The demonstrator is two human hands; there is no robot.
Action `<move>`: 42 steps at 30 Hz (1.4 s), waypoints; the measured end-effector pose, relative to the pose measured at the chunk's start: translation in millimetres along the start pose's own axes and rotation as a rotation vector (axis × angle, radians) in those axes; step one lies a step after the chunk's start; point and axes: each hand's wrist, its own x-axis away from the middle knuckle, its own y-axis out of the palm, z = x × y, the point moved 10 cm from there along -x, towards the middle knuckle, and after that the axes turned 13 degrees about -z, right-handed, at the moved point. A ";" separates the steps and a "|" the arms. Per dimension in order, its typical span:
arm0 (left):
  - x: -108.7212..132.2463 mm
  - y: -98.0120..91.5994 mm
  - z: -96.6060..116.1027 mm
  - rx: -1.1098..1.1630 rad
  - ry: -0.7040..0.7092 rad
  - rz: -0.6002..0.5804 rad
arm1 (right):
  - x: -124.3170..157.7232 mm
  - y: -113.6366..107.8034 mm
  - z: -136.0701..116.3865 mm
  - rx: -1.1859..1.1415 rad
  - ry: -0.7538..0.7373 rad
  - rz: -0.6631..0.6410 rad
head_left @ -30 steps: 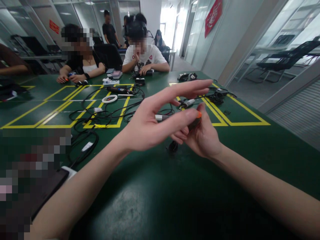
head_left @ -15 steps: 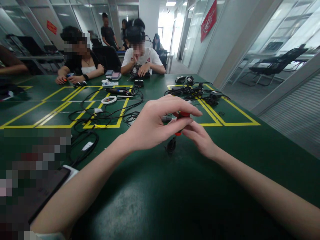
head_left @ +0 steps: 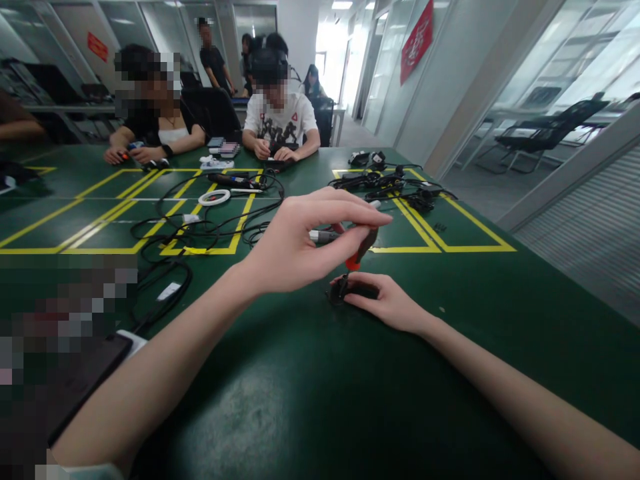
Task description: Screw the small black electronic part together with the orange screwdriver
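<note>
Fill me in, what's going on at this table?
Someone's left hand grips a screwdriver with an orange collar, shaft pointing down at a small black part on the green table. The right hand has its fingers at that part; whether the tip touches it is unclear. Across the table, two people sit handling other items.

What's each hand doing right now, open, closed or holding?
Left hand: closed, holding a screwdriver-like tool.
Right hand: closed, fingertips on the small black part at the table.
</note>
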 end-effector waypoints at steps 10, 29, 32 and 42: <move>2.1 7.0 -3.2 -0.034 0.069 0.088 | 7.2 -2.9 5.9 0.164 0.034 0.055; -1.1 16.6 -2.2 -0.116 0.016 -0.048 | 14.4 3.2 -6.2 0.169 -0.015 0.059; -3.1 18.7 2.6 -0.159 0.005 -0.106 | 14.4 3.6 -4.4 0.172 -0.014 0.064; -15.7 29.5 12.2 -0.397 0.000 -0.372 | 13.0 5.6 -1.8 0.156 -0.013 0.049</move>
